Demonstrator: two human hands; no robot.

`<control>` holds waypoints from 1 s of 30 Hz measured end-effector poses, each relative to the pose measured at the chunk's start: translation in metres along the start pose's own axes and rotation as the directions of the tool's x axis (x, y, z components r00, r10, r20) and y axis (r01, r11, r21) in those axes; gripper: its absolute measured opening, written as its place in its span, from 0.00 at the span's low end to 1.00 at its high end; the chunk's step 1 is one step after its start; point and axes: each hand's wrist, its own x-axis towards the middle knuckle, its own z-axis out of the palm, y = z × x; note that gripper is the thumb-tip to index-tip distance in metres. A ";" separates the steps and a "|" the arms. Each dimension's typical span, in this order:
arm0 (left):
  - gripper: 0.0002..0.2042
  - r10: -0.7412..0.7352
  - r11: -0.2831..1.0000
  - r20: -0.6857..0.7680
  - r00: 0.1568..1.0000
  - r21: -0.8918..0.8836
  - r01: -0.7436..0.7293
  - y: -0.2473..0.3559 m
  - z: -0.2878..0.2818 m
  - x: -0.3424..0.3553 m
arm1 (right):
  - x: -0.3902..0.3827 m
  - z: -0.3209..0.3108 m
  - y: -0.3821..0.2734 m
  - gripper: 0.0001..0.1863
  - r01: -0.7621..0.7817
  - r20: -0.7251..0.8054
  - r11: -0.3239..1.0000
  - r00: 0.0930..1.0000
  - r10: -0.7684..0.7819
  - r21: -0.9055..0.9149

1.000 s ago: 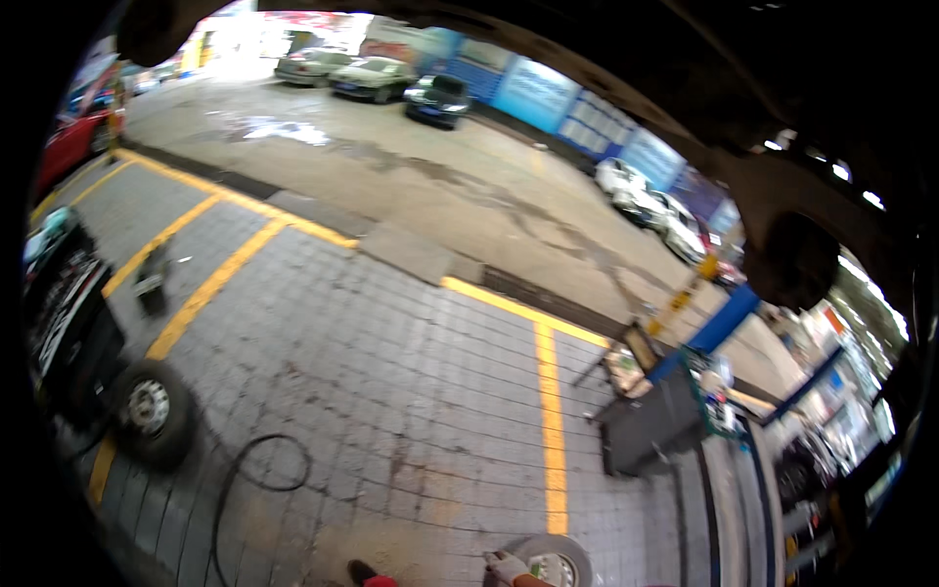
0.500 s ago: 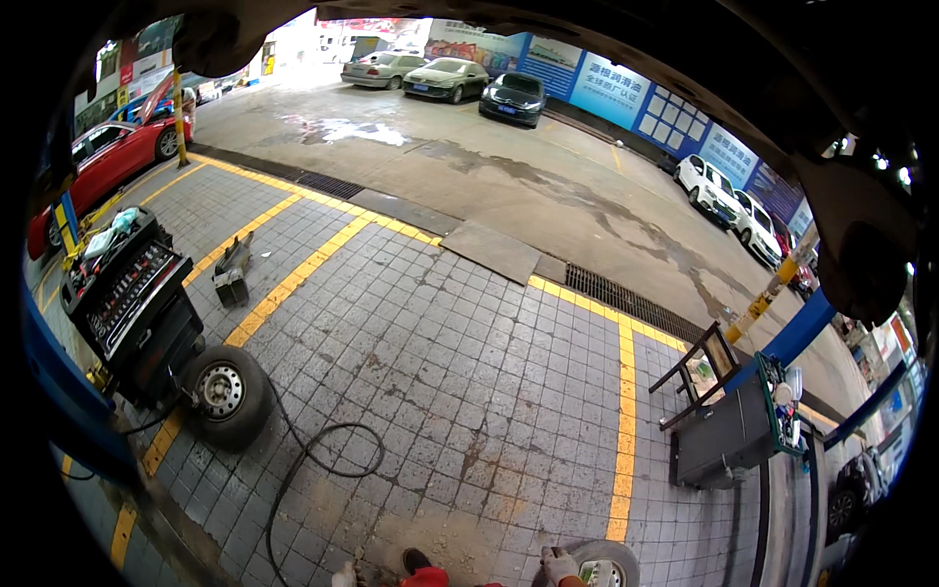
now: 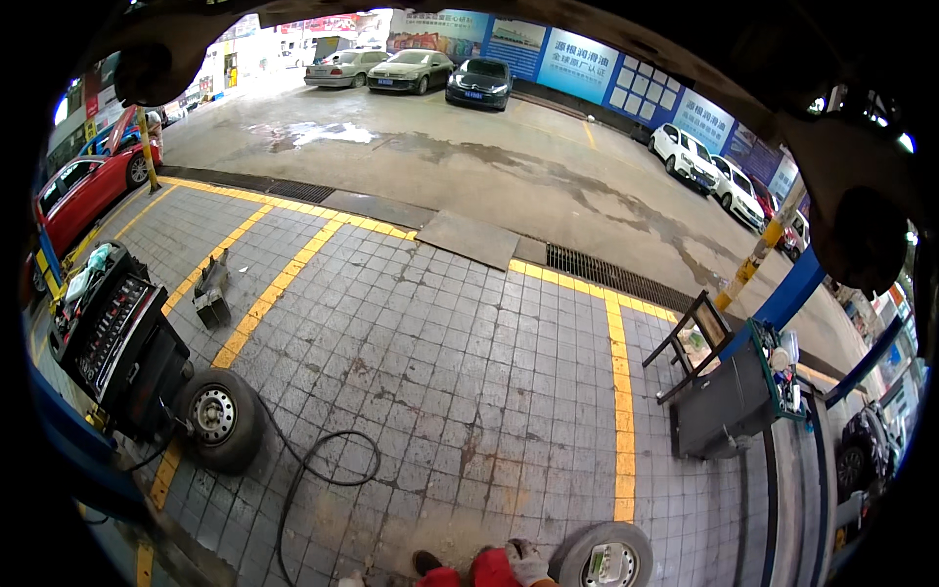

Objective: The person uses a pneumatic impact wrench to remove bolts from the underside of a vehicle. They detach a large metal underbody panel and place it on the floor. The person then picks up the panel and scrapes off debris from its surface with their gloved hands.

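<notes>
My right hand (image 3: 526, 563), in a pale work glove with dark fingertips, is at the lower edge beside my red trouser leg (image 3: 492, 567). Its fingers look bent and drawn together; whatever they may hold is too small to make out. Just to its right a wheel (image 3: 574, 556) lies flat on the tiles, with a green and white packet (image 3: 603, 564) on its rim. Only a pale bit of my left hand (image 3: 352, 580) shows at the lower edge, its fingers cut off. A dark shoe (image 3: 425, 562) stands between the hands.
A black hose (image 3: 323, 481) loops over the tiles from a second wheel (image 3: 223, 421) beside a black tool cart (image 3: 122, 338). A grey cabinet (image 3: 724, 416) and a dark frame stand (image 3: 690, 350) are at right. Dark vehicle underside (image 3: 675, 34) hangs overhead; cars are parked beyond the drain grate (image 3: 616, 277).
My right hand has moved left, away from the wheel to my red trouser leg. The left hand has sunk mostly out of view. The view has shifted slightly.
</notes>
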 end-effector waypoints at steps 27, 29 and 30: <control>0.20 0.637 0.740 0.609 0.473 -0.310 -0.597 0.459 0.395 -0.299 | 0.249 -0.197 0.210 0.33 -0.662 0.249 0.703 0.749 0.614 0.260; 0.20 0.654 0.653 0.691 0.308 -0.310 -0.691 0.509 0.406 -0.353 | 0.246 -0.192 0.250 0.34 -0.740 0.327 0.636 0.670 0.666 0.221; 0.19 0.652 0.586 0.729 0.209 -0.310 -0.749 0.531 0.409 -0.380 | 0.246 -0.190 0.272 0.35 -0.775 0.364 0.599 0.626 0.690 0.199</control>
